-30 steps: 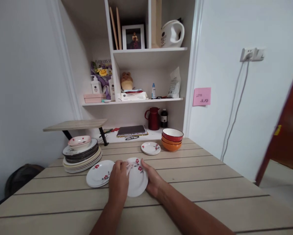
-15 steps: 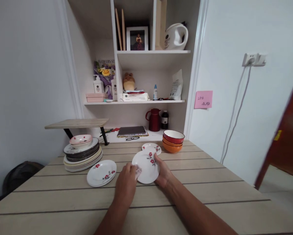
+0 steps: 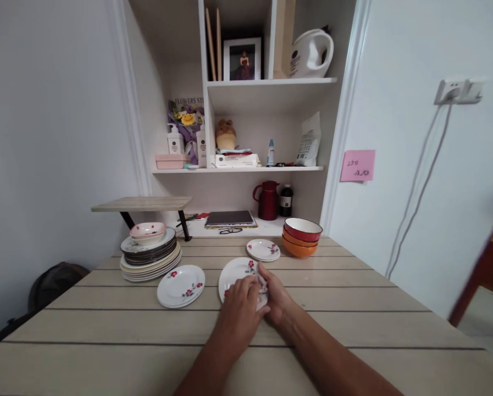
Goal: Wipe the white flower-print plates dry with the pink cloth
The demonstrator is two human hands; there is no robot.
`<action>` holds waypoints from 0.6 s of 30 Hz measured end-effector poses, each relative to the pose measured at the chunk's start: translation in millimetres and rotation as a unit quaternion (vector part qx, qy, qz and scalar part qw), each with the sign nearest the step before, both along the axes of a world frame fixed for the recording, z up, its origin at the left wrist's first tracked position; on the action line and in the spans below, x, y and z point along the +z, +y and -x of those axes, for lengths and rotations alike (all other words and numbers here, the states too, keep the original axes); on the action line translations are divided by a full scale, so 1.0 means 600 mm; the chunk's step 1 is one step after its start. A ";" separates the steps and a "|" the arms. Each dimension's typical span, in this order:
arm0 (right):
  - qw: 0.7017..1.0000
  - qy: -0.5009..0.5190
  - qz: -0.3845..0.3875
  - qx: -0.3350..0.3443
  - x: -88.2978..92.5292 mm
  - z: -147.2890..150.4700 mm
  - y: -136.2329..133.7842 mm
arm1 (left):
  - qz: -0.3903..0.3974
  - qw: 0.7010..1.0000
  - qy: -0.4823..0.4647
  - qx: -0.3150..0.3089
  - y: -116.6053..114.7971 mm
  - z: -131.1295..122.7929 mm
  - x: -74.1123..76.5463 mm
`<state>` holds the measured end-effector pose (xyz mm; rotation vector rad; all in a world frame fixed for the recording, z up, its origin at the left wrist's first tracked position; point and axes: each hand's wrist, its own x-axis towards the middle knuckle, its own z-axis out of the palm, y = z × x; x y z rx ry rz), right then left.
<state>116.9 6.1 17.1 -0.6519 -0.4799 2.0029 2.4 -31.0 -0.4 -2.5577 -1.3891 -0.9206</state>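
Observation:
A white plate with red flowers is held above the table by my right hand, which grips its right edge with the thumb on top. Across the plate's face lies my left hand, its fingers closed over a crumpled whitish tissue that presses on the right part of the plate. Much of the tissue and the plate's lower half are hidden under my fingers. To the left rest flowered plates, stacked. Behind the held plate are smaller flowered plates.
Stacked bowls stand at the back right. A tall stack of plates topped by small bowls stands at the left, near a small raised shelf. Behind are a laptop, glasses and a red jug.
My left hand has moved with the tissue from the plate's left side across to its right side, close to my right hand. The camera view has shifted slightly left.

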 end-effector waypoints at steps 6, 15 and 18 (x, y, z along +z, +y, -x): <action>0.995 0.015 -0.052 -0.078 0.001 -0.036 0.022 | 0.018 0.997 -0.019 0.069 0.020 0.029 -0.004; 0.999 -0.025 -0.027 -0.013 -0.001 0.016 -0.009 | -0.034 0.979 -0.092 0.180 0.030 0.067 0.005; 0.998 -0.036 -0.044 -0.016 -0.003 0.011 -0.009 | -0.025 0.982 -0.069 0.174 0.033 0.057 -0.004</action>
